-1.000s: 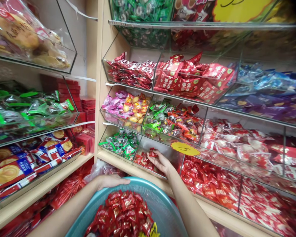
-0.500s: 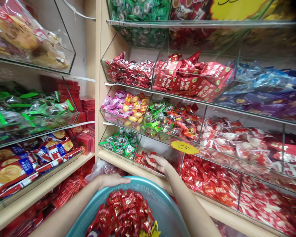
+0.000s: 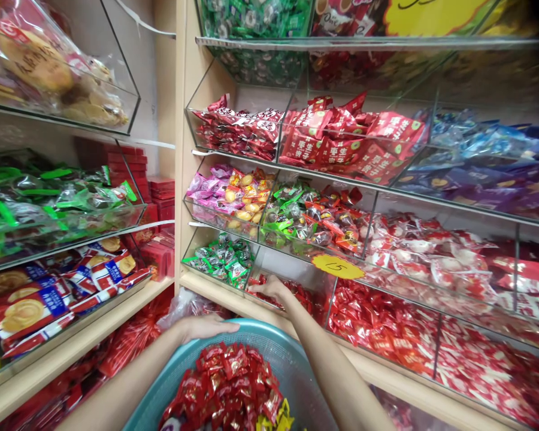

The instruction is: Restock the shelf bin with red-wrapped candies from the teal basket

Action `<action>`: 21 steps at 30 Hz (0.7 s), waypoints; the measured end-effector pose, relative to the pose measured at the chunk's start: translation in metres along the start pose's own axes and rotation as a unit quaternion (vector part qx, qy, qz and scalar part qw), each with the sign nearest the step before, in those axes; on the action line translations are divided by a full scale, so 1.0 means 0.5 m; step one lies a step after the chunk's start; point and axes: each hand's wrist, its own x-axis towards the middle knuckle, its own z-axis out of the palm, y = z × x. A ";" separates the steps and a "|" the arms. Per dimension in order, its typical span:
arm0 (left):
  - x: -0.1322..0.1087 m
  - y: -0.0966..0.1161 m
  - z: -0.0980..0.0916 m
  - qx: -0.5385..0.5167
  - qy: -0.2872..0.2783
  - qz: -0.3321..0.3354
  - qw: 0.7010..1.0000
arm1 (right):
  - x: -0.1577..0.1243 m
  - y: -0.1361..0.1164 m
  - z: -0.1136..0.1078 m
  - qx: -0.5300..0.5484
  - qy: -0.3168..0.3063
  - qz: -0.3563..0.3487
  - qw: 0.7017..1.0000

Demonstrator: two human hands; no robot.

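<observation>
My left hand (image 3: 205, 327) is closed on the far rim of a teal plastic basket (image 3: 282, 335), thumb along the edge. Inside the basket lies a heap of red-wrapped candies (image 3: 227, 383), with a few yellow-wrapped candies (image 3: 276, 416) at its lower right. My right hand (image 3: 272, 290) reaches into a clear bin on the lowest shelf, over loose red candies (image 3: 303, 296). Its fingers stretch to the left, low among the candies, and are partly hidden by the bin's front. No candy shows plainly in its grasp.
Green-wrapped candies (image 3: 222, 260) fill the bin to the left, more red candies (image 3: 377, 326) the bin to the right. Clear dividers and a wooden shelf edge (image 3: 224, 299) border the bin. A yellow price tag (image 3: 338, 266) hangs above. Biscuit packs (image 3: 31, 308) lie on the left shelf.
My right hand has moved left within the bin, and the red candies that were in its fingers no longer show there. More candies show in the bin's right part. My left hand stays on the rim.
</observation>
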 end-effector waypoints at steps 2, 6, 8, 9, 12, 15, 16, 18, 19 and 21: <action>0.004 -0.002 0.000 -0.008 -0.003 0.000 1.000 | -0.004 0.000 0.000 -0.010 0.002 0.009 1.000; 0.005 0.001 0.001 -0.001 0.001 -0.003 1.000 | -0.017 -0.006 0.003 -0.010 0.000 0.020 1.000; 0.003 0.005 0.002 0.005 0.004 -0.006 1.000 | -0.023 -0.009 0.002 0.000 -0.005 0.017 1.000; 0.001 0.007 0.003 0.008 0.006 -0.007 1.000 | -0.025 -0.010 0.001 0.008 -0.006 0.016 1.000; 0.001 0.006 0.002 0.020 0.009 -0.001 1.000 | -0.030 -0.007 -0.007 0.038 -0.006 0.019 0.999; 0.003 -0.001 0.001 0.012 0.003 0.006 1.000 | -0.033 0.001 -0.017 0.072 -0.013 0.025 0.997; 0.004 -0.002 0.000 0.008 0.001 0.006 1.000 | -0.034 0.004 -0.019 0.084 -0.016 0.025 0.996; 0.005 -0.004 0.000 0.008 0.003 0.003 1.000 | -0.037 0.008 -0.025 0.106 -0.020 0.020 0.994; 0.004 -0.004 0.000 0.011 0.005 0.001 1.000 | -0.039 0.009 -0.027 0.116 -0.020 0.019 0.993; 0.004 -0.003 0.000 0.011 0.005 0.001 1.000 | -0.043 0.012 -0.031 0.132 -0.016 0.018 0.991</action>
